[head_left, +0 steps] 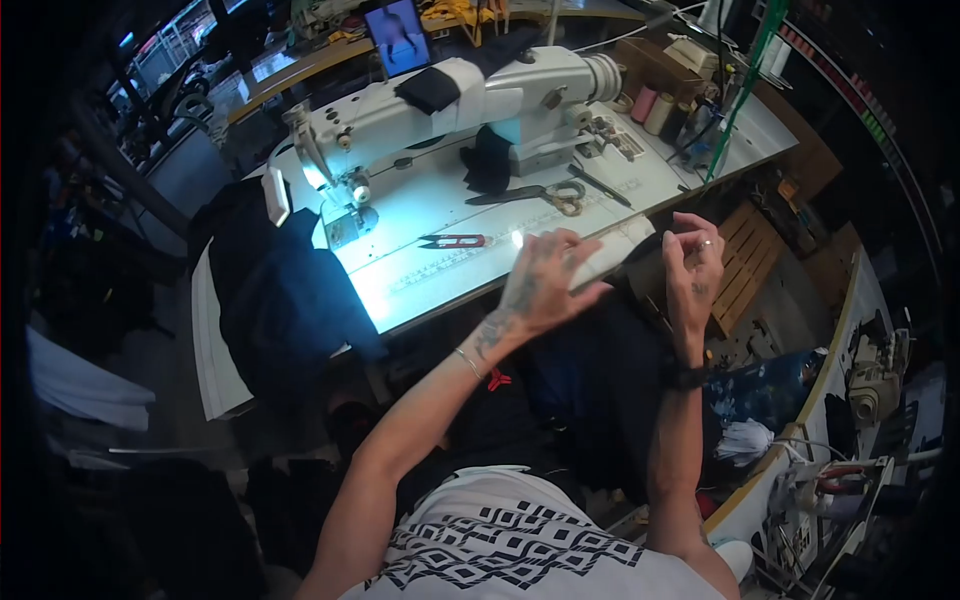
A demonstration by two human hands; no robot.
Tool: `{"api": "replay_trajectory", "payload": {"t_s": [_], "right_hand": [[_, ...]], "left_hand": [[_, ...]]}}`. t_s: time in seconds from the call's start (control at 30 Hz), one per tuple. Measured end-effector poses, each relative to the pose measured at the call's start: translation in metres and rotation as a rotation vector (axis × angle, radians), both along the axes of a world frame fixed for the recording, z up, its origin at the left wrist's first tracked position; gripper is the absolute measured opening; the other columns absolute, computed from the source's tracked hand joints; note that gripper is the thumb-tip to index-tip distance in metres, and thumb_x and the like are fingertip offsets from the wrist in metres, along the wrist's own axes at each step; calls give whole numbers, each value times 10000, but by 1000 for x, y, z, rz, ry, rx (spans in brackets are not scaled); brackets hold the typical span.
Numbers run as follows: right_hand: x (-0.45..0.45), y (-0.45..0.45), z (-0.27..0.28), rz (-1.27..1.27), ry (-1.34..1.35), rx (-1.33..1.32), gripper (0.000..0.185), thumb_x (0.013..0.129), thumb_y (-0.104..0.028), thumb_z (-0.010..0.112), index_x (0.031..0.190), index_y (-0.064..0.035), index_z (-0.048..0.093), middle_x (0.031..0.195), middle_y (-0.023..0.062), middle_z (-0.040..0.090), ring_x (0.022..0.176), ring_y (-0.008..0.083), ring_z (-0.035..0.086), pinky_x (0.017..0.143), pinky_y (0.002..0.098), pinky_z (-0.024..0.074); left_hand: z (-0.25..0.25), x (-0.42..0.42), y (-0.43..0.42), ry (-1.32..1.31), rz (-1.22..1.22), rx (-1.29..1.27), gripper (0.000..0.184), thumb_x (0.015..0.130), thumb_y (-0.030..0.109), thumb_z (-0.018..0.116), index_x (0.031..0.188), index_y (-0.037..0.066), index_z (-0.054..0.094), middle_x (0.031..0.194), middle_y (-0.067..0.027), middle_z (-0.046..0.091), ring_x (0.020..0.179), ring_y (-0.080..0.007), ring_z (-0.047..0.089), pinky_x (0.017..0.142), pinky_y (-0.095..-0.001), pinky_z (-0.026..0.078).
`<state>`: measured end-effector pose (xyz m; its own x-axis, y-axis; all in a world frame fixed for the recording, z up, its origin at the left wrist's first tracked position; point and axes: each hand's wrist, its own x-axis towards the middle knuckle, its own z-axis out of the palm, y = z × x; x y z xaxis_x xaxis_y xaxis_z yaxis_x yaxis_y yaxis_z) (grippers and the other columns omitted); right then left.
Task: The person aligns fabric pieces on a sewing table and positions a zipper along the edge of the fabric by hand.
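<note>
My left hand point(545, 278) is over the front edge of the white sewing table point(440, 285), its thumb spread away from bent fingers, with nothing visible in it. Farther right, my right hand point(694, 265) is raised with its fingers curled towards the thumb. Whether anything thin is pinched there I cannot make out. Dark cloth point(590, 370) lies below and between my hands. Nearest my left hand on the table are red thread snips point(455, 241) and large scissors point(535, 196). A white sewing machine point(430, 110) stands behind them, its lamp lighting the needle area.
Black fabric point(275, 290) drapes over the table's left end. Thread spools point(658, 112) and a small parts tray point(615, 135) stand at the back right. A lit screen point(397, 38) is behind the machine. On the right are a wooden slatted piece point(740, 265) and a yellow-edged table point(850, 320).
</note>
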<state>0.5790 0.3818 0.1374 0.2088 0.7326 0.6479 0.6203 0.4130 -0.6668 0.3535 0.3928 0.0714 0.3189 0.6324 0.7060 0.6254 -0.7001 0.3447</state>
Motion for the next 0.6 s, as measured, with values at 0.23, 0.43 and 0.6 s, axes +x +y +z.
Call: {"api": "replay_trajectory", "payload": {"t_s": [0.23, 0.43, 0.6], "right_hand": [[-83, -67, 16, 412, -28, -135, 74, 1001, -102, 724, 1030, -36, 707, 1427, 187, 669, 1262, 290, 630, 1077, 409, 453], [-127, -105, -60, 793, 94, -647, 147, 1019, -111, 733, 1036, 10, 815, 982, 102, 797, 948, 214, 714, 886, 336, 507], [-187, -138, -78, 980, 161, -747, 154, 1045, -127, 714, 1023, -16, 819, 872, 83, 801, 775, 213, 703, 781, 326, 499]], "left_hand": [[22, 0, -65, -430, -16, -163, 265, 855, 24, 742, 1119, 1, 730, 1047, -176, 753, 1013, -402, 724, 891, -475, 565], [34, -113, -122, -830, -50, -732, 235, 1111, 203, 684, 1158, 10, 809, 971, -69, 806, 880, -116, 757, 732, -293, 602], [20, -223, -170, -675, 297, -707, 398, 1153, 388, 608, 1093, 72, 842, 731, -44, 689, 651, -82, 611, 583, -294, 472]]}}
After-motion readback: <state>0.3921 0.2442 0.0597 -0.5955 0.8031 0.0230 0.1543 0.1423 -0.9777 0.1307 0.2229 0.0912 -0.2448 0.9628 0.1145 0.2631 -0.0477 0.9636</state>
